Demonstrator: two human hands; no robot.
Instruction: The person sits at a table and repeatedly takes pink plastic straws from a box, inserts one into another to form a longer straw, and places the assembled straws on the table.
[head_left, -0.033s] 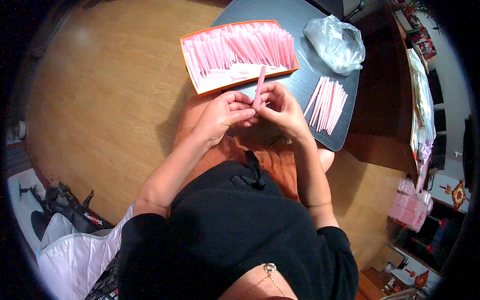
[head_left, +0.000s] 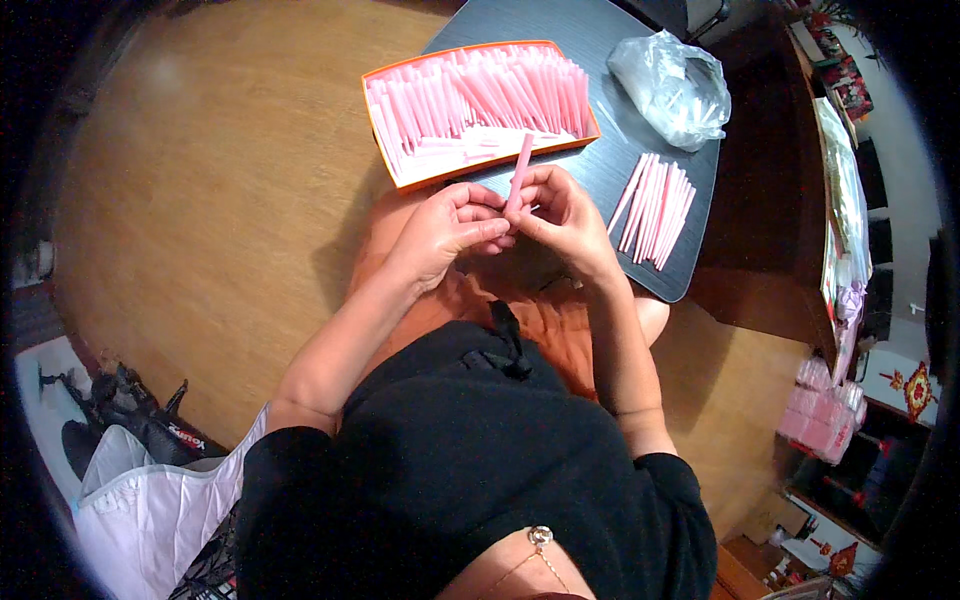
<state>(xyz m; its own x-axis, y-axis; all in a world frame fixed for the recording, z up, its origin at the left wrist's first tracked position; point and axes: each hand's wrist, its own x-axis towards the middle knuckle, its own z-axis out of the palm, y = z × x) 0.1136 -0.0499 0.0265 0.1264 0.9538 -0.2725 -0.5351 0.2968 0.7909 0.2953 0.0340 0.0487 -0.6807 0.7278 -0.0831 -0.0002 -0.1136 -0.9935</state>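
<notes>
A pink tube (head_left: pixel 521 170) stands up out of the person's two hands, just off the near edge of the tabletop (head_left: pixel 606 166). Its long axis points away from the body, leaning slightly right, and its free end overlaps the box's near wall in this view. The right hand (head_left: pixel 562 215) is nearer: its thumb and fingers are pinched together on the tube's lower end. The left hand (head_left: pixel 445 232) meets it there with curled fingers; whether these also grip the tube, I cannot tell.

Straight beyond the hands sits an orange-rimmed box (head_left: pixel 420 181), packed with pink tubes (head_left: pixel 480 90), its left end reaching past the tabletop's left edge. To the right, toward the tabletop's near right corner, lies a loose pile (head_left: pixel 657 210) of tubes, roughly side by side and slanting. A strip of dark surface shows between box and pile. Farther back, near the right edge, rests a clear plastic bag (head_left: pixel 670 90).
</notes>
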